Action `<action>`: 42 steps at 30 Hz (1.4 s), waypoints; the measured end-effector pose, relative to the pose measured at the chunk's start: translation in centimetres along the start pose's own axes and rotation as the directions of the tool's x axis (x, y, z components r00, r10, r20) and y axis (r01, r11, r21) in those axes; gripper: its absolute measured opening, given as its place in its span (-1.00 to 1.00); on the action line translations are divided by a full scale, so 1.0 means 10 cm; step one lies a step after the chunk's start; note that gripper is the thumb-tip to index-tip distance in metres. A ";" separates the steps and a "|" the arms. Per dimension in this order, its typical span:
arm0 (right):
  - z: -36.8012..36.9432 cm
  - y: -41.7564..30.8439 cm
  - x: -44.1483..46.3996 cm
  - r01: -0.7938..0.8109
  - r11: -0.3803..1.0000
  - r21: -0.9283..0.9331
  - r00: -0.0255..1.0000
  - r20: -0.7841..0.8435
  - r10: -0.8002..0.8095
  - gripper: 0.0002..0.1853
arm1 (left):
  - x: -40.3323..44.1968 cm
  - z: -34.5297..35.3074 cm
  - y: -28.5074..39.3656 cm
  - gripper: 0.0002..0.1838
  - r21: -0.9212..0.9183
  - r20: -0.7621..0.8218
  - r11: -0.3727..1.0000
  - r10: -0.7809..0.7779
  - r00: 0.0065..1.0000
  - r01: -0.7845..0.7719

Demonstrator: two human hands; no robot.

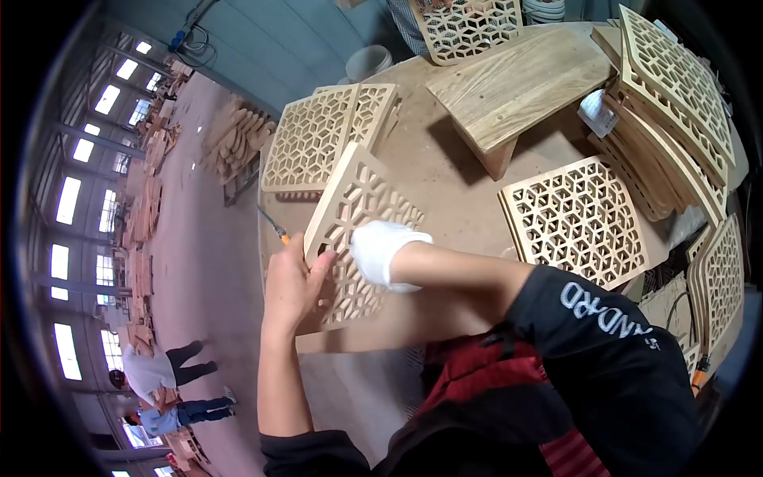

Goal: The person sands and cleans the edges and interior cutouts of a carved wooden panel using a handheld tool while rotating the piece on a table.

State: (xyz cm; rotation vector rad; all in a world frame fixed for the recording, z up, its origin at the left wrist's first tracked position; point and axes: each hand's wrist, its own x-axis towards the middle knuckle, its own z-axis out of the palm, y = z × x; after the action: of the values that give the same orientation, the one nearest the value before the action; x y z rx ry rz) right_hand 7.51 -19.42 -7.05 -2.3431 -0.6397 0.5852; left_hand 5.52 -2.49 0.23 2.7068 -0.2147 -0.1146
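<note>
Left hand (pixel 291 280) is closed on edge of a tilted lattice panel (pixel 332 199), over the brown tabletop (pixel 453 219) | right hand (pixel 385 250), white-gloved, touches panel's face; its finger closure I cannot tell | workshop floor (pixel 211 326) extends at left, with two persons (pixel 151 374) | wooden bench (pixel 520 87) stands beyond, other lattice panels (pixel 580 219) around | right forearm (pixel 469 274) hides some tabletop

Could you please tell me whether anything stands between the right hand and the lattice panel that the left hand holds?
Only the white glove on the right hand; nothing else visible separates it from the lattice panel, which the left hand grips by one edge.
</note>
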 end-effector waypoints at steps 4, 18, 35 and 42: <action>0.30 0.23 0.06 0.178 0.976 -0.128 0.976 -0.099 -0.192 -0.67 | -0.02 0.02 -0.05 -0.71 -0.013 0.000 0.999 -0.030 1.000 0.030; 0.11 0.17 -0.20 0.016 0.997 0.076 0.999 -0.036 -0.013 -0.56 | -0.03 0.05 -0.01 -0.70 -0.040 0.009 0.999 0.015 1.000 -0.015; 0.60 0.69 -0.85 -0.130 0.987 0.099 0.977 0.180 0.111 -0.35 | 0.10 -0.03 -0.03 -0.70 -0.116 0.058 0.991 -0.065 0.996 0.072; 0.20 0.68 -1.25 -0.373 0.660 0.652 0.907 0.108 0.406 -0.61 | 0.07 -0.06 0.02 -0.68 -0.080 0.078 0.995 -0.056 0.995 0.062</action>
State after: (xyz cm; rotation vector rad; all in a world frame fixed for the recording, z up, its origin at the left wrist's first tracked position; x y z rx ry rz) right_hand -1.41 -30.33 -9.97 -1.7829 0.1291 0.7895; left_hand 6.27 -2.59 0.81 2.6302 -0.1485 -0.2384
